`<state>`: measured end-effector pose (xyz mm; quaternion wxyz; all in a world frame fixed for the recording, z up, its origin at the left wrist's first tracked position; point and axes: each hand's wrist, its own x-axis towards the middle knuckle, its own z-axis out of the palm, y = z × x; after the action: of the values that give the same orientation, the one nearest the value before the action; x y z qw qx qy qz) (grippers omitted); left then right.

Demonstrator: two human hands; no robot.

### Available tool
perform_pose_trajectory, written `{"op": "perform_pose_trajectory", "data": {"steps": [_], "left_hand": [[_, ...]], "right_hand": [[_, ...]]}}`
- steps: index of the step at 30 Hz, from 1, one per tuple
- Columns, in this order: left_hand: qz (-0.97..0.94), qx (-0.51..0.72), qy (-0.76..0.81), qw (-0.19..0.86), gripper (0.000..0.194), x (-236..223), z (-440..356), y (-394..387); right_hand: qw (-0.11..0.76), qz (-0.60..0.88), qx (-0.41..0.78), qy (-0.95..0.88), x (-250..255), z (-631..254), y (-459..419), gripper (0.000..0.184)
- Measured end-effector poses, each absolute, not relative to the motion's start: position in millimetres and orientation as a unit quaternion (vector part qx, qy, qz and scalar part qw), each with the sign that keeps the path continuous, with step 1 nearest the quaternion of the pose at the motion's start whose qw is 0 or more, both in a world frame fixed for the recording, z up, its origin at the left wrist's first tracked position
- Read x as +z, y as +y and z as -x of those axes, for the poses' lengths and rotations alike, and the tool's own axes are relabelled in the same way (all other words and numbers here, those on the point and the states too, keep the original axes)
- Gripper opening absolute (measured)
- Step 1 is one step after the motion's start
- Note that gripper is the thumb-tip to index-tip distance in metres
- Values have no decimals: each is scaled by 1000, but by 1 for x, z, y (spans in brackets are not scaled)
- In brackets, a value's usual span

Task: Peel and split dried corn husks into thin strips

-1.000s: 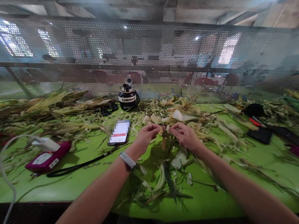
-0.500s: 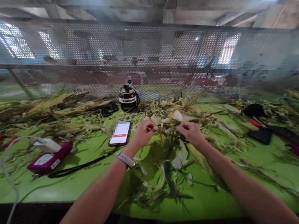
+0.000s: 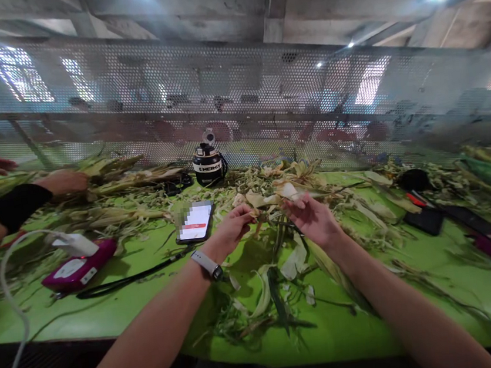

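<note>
Above the green table (image 3: 130, 300), my left hand (image 3: 232, 231) is closed in a pinch on a thin strip of corn husk (image 3: 255, 213). To its right, my right hand (image 3: 316, 222) has curled fingers, its fingertips together at pale husk pieces; exactly what they pinch is too small to make out. Dry husks (image 3: 288, 191) lie just behind both hands. Below, between my forearms, are a pale husk piece (image 3: 295, 261), a curved light-green husk (image 3: 264, 293) and scattered shreds. A longer green husk (image 3: 328, 260) passes partly under my right wrist.
Left of my hands lie a lit phone (image 3: 196, 220), a black strap (image 3: 127, 278) and a purple power strip (image 3: 80, 268) with a white charger. A black bottle (image 3: 208, 166) stands behind. A co-worker's hands (image 3: 65, 182) are over husks at far left. A perforated screen (image 3: 236, 102) borders the back.
My right hand has turned so its palm shows more, and has risen slightly. My left hand stays nearly in place. A co-worker's hands and dark sleeve have come in at the left.
</note>
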<state>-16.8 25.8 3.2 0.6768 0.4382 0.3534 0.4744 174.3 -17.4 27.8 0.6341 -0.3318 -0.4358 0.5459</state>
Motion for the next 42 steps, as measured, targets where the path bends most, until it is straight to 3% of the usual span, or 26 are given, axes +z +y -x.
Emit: {"op": "perform_pose_trajectory", "data": {"steps": [4,7,18,24,31,37,42], "left_hand": [[-339,487,277,756,23,6,12,18],[-318,491,232,777,23,10,12,15],[-350,482,320,737,20,14,9,16],[-414,473,300,717,25,10,12,13],[-413,482,213,743,24,15,10,5],[-446,499,211,712,24,16,6,-5],[-610,473,235,590,28,10,3,-6]], "right_hand": [[581,334,593,-447,27,-168,-23,36],[593,338,591,-429,27,-167,-22,37],[608,337,602,-393,29,-176,-17,47],[593,356,588,-421,26,-181,-15,40],[538,451,493,-514,15,-175,-14,32],[526,487,576,-393,17,-166,-20,24],[563,454,534,-438,16,-160,-23,42]]}}
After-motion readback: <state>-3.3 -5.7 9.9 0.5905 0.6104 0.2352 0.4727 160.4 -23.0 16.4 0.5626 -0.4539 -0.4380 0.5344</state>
